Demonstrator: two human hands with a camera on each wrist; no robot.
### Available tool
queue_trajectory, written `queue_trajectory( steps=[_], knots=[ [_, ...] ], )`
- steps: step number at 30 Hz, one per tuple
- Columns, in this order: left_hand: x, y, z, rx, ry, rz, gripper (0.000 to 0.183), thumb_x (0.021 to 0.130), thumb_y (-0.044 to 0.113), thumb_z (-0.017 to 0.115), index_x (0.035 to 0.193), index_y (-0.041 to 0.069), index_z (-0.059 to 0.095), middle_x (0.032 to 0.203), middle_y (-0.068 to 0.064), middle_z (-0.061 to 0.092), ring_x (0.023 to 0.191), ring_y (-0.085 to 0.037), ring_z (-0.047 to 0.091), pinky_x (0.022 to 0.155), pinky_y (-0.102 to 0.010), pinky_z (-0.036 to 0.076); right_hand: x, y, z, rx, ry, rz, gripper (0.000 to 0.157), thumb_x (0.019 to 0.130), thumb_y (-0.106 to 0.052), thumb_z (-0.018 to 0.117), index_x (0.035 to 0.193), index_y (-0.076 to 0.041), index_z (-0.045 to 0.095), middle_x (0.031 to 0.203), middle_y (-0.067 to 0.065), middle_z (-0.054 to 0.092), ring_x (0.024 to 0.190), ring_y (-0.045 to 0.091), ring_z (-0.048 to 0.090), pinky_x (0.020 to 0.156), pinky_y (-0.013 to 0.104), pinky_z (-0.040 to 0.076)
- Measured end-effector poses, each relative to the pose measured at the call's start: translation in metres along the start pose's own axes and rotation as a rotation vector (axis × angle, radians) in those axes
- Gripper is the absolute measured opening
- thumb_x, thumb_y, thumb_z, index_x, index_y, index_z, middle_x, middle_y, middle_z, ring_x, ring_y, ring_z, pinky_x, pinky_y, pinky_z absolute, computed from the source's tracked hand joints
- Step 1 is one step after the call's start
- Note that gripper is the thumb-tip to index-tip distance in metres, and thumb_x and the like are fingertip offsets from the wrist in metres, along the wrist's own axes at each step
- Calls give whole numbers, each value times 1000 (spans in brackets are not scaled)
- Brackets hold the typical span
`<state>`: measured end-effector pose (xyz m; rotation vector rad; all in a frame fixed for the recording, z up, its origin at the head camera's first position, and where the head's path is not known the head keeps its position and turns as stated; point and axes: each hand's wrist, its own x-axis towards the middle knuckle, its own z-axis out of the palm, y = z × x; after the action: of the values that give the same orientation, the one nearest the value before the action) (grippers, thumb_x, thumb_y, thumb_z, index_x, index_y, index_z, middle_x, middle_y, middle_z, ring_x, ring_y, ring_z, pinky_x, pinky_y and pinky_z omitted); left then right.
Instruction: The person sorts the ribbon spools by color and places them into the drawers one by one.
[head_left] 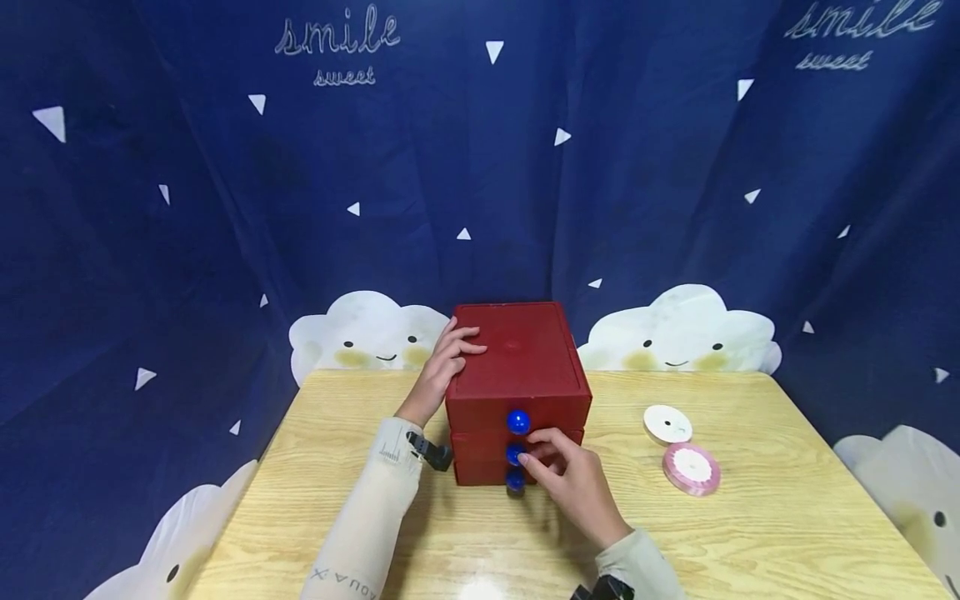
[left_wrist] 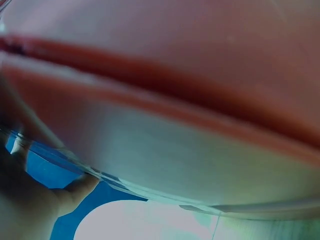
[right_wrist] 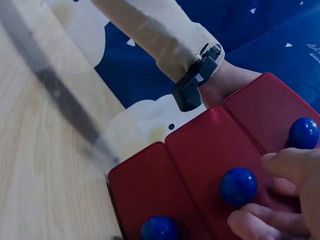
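A red drawer box point(head_left: 517, 350) stands on the table, its three stacked drawer fronts each bearing a round blue knob. My left hand point(head_left: 447, 360) lies over the box's left top edge, with fingers spread on the lid. At the front, my right hand point(head_left: 572, 479) has thumb and fingers parted around the middle knob point(right_wrist: 238, 186). In the right wrist view, a gap shows between the upper finger and that knob. The top knob point(head_left: 518, 422) is just above this hand; the bottom knob point(head_left: 515, 480) is below it. Red box wall point(left_wrist: 200, 45) fills much of the left wrist view.
To the right of the box, a white ribbon spool point(head_left: 667, 423) lies beside a pink ribbon spool point(head_left: 692, 468) on the wooden table point(head_left: 337, 417). Behind the table hangs a dark blue curtain point(head_left: 420, 167) with white triangles and clouds.
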<state>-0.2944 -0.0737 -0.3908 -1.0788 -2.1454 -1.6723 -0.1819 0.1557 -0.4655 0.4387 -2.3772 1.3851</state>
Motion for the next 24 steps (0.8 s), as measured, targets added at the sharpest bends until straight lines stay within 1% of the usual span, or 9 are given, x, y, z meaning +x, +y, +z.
queue_trajectory(
  steps=[7, 9, 13, 17, 20, 24],
  knots=[
    [0, 2, -1, -4, 0, -6, 38, 92, -5, 34, 118, -11, 60, 144, -27, 37, 145, -42, 1, 115, -57, 6, -1, 7, 7, 21, -66, 18, 22, 83, -22, 76, 103, -19, 67, 78, -11, 70, 53, 5, 57, 49, 23, 47],
    [-1, 1, -1, -5, 2, -6, 38, 92, -5, 34, 118, -10, 60, 144, -27, 37, 145, -42, 1, 115, -57, 5, -1, 7, 9, 41, -83, 30, 23, 83, -21, 76, 104, -19, 67, 78, -10, 70, 53, 7, 59, 50, 24, 49],
    [0, 0, 0, -11, 10, -1, 37, 91, -6, 35, 117, -11, 61, 143, -28, 38, 145, -43, 2, 114, -57, 5, 1, 7, 10, 109, -108, 68, 21, 84, -19, 74, 104, -19, 67, 81, -4, 72, 58, 19, 66, 53, 28, 54],
    [-1, -3, 1, -11, 7, -1, 37, 91, -7, 35, 117, -11, 60, 143, -28, 38, 144, -43, 2, 114, -57, 5, 2, 8, 10, 171, -132, 99, 20, 84, -19, 74, 104, -18, 68, 84, 3, 73, 64, 28, 68, 55, 33, 56],
    [-1, -3, 1, -14, 9, -3, 36, 91, -6, 35, 117, -11, 60, 143, -28, 38, 144, -43, 1, 114, -57, 5, 3, 10, 10, 175, -148, 96, 20, 85, -20, 73, 105, -18, 68, 86, 4, 73, 67, 28, 69, 56, 35, 57],
    [0, -3, 1, -22, 11, 3, 37, 91, -7, 34, 116, -12, 60, 143, -29, 37, 145, -43, 0, 114, -57, 4, 4, 12, 10, 162, -157, 58, 21, 87, -19, 72, 107, -19, 69, 87, 2, 72, 67, 27, 69, 56, 36, 57]
  ],
)
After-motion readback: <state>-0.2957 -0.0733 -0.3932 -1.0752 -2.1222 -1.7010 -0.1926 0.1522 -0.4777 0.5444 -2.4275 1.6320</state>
